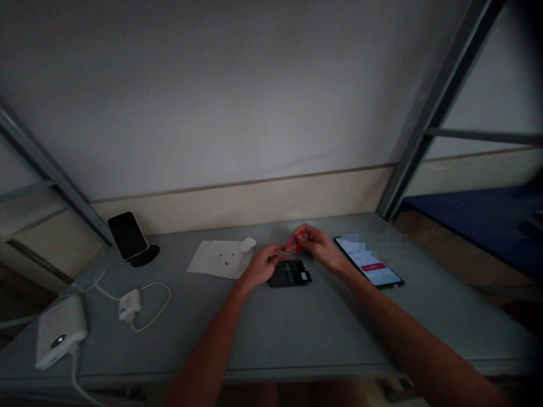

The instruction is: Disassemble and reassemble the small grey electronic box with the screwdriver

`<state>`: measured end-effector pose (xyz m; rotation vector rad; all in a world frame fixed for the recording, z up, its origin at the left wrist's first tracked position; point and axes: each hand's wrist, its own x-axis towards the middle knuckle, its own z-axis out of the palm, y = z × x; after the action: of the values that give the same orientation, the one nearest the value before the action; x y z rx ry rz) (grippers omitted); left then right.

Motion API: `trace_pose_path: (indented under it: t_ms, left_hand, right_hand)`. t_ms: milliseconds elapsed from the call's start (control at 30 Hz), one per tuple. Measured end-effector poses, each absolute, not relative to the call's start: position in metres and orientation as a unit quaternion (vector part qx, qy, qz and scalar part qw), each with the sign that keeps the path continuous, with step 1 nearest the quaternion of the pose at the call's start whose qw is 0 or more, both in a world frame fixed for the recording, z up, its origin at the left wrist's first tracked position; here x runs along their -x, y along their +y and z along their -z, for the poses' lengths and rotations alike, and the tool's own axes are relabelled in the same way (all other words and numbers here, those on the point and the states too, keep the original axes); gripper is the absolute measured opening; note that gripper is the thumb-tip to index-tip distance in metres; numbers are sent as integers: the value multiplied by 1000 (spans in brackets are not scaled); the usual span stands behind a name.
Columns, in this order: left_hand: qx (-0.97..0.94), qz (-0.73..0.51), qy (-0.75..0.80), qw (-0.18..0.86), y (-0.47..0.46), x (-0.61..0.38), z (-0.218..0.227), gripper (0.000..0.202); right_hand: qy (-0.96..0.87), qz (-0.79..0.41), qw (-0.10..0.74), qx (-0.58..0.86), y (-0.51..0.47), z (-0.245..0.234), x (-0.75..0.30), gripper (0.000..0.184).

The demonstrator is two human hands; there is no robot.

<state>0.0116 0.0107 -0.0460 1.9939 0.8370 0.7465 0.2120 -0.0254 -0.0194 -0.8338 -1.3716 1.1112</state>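
Observation:
A black, flat device with a green circuit board (291,272) showing lies on the grey table in front of me. My left hand (263,265) rests at its left edge, fingers stretched over its upper side towards my right hand. Just behind the device, my right hand (313,244) is closed on a small red object (299,242); its kind is mostly hidden by the fingers. To the left lies a white sheet of paper (212,265) with several tiny dark pieces, perhaps screws, on it. A rounded white case (247,245) sits on the paper's right corner.
A lit phone (373,263) lies right of my right hand. At the left stand a dark phone on a stand (128,236), a white adapter (129,305) with a looped cable, and a white power block (61,330). Metal posts (428,124) rise beside the wall.

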Motion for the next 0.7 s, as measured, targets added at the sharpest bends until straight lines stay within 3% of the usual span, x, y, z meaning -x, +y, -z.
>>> trace_pose_path:
  t_ms: [267, 533, 700]
  left_hand:
    - [-824, -296, 325, 356, 9, -12, 47, 33]
    - [-830, -305, 328, 332, 7, -14, 47, 31]
    - [-862, -321, 329, 216, 1, -15, 40, 25]
  right_hand:
    - [-608, -475, 523, 362, -25, 24, -211, 37]
    - [-664, -422, 498, 365, -30, 17, -210, 25]
    - [-745, -332, 446, 369, -37, -1, -218, 17]
